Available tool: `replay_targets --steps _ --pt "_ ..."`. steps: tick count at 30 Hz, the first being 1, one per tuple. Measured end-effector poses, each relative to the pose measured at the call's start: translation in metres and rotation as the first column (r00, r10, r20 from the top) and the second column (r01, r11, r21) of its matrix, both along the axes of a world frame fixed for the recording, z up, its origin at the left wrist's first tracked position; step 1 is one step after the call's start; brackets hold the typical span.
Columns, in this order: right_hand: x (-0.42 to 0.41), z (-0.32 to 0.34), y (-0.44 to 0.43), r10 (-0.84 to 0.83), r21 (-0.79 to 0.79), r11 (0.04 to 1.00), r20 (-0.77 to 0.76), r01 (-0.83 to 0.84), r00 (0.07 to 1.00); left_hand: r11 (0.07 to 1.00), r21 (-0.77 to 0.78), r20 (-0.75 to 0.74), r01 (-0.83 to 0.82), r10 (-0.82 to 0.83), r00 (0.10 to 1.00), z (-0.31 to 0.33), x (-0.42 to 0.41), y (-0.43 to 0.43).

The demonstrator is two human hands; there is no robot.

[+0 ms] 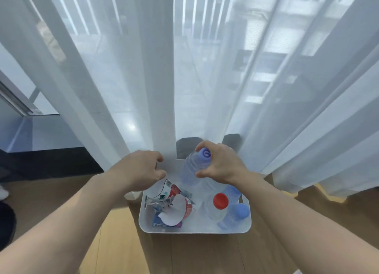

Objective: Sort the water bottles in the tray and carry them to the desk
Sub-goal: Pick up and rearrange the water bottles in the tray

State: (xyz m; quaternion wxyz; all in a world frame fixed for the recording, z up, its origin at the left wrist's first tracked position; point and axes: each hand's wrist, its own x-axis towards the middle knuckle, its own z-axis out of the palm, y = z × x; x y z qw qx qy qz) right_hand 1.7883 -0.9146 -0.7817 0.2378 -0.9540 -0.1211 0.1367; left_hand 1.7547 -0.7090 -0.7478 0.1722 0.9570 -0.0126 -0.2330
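Water bottles [215, 213] fill the right half of a white tray [194, 231] that sits on a wooden floor [194, 255], not on a desk. One clear bottle has a red cap [220, 200]. A blue-capped bottle [235, 215] leans just beside it, near the tray's right wall, and another blue-topped one [232, 191] lies behind, partly hidden under the right wrist. The tray's left half holds torn, crumpled labels [172, 208], piled loosely and touching the left wall.

The right hand [220, 163] grips a fourth bottle [189, 172] around its neck, with the fingers over the top and the thumb below its purple-blue cap [205, 154]. This bottle is tilted, with its cap toward the camera, and it hangs over the tray's far edge. The left hand [141, 169] hovers over the far-left corner of the tray with its fingers loosely curled, a gap to the thumb, and nothing in them.

A sheer white curtain [123, 89] hangs right against the tray's far side and brushes the floor on both flanks. Bare floor lies open on the near side and to the left of the tray.
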Motion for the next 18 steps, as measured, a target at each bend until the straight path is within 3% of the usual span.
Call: replay_targets --steps 8,14,18 --pt "0.012 -0.022 0.028 0.157 -0.387 0.909 -0.027 -0.155 0.987 0.997 -0.051 0.087 0.055 -0.051 0.995 0.018 -0.01 0.0" --pt "0.025 -0.028 0.035 0.077 -0.437 0.886 -0.19 -0.154 0.979 0.994 -0.092 0.088 0.057 -0.049 0.995 0.023 -0.013 0.011" --pt "0.025 -0.025 0.023 0.039 -0.474 0.869 -0.214 -0.139 0.976 0.994 -0.085 0.056 0.072 -0.067 0.996 0.015 -0.01 0.01"
